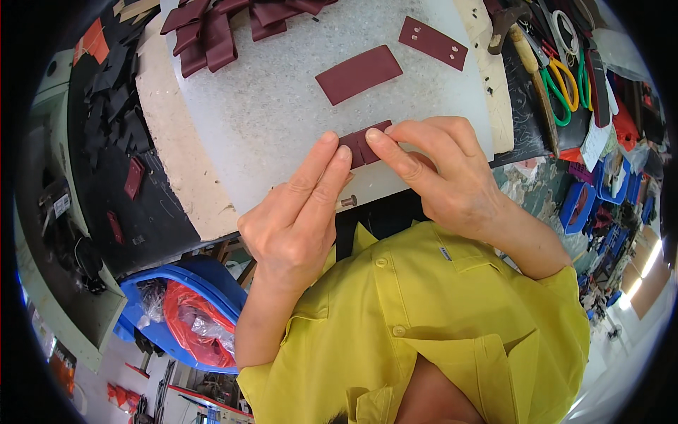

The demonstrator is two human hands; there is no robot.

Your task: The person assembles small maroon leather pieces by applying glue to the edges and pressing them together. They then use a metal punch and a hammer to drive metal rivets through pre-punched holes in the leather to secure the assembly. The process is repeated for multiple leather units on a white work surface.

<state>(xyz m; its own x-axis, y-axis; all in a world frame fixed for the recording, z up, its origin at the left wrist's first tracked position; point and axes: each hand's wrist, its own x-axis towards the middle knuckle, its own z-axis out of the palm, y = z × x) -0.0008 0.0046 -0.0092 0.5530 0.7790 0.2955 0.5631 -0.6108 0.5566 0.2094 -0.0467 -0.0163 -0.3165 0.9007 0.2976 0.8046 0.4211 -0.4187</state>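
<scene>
Strip (358, 146), maroon, leathery, narrow: we are holding it by the near edge of the board (265, 116), left hand (293, 212) gripping one end with fingertips, right hand (455, 173) pinching the other. Plain panel (359, 75), oblong: lying beyond. Punched panel (433, 44): lying near the right edge. Folded loops (219, 44): lying heaped towards the left edge.

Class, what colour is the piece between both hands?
The piece is dark maroon, as the head view shows.

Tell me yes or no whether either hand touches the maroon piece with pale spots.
No, the spotted piece lies at the white board's upper right, while the left hand and right hand are on another piece.
</scene>
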